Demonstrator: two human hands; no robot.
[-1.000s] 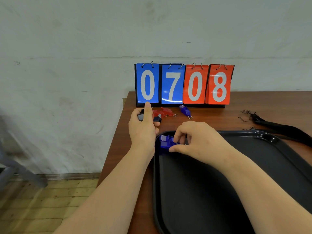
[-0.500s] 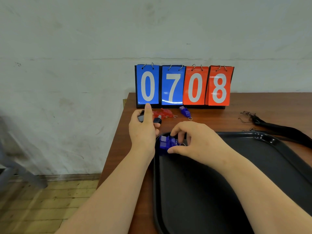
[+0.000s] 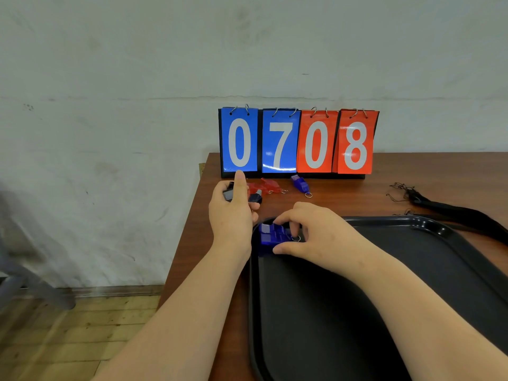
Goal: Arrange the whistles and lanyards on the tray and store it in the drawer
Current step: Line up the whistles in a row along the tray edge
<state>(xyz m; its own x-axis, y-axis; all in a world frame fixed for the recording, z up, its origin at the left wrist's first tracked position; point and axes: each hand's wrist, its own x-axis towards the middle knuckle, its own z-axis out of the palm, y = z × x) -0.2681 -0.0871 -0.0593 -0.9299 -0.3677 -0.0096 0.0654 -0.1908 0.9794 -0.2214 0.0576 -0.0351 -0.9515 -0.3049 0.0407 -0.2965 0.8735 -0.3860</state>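
While our left hand [image 3: 232,215] gripped dark plastic whistle [image 3: 255,199], right hand [image 3: 319,235] fingers [image 3: 286,219] curled round blue plastic whistles [image 3: 270,235] in far-left corner of black plastic tray [image 3: 343,339].

Whistles [image 3: 273,236] sit in the tray's [image 3: 412,224] far left corner, other whistles [image 3: 301,184] behind it before the scoreboard [image 3: 297,143], lanyards [image 3: 453,213] at right.

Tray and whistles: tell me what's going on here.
A person is loading whistles onto the black tray. The right hand pinches a cluster of blue whistles in the tray's far left corner. The left hand, just off the tray's edge, grips dark whistles with its index finger pointing forward. Red whistles and a lone blue whistle lie on the table before the scoreboard. Black lanyards lie to the right, outside the tray.
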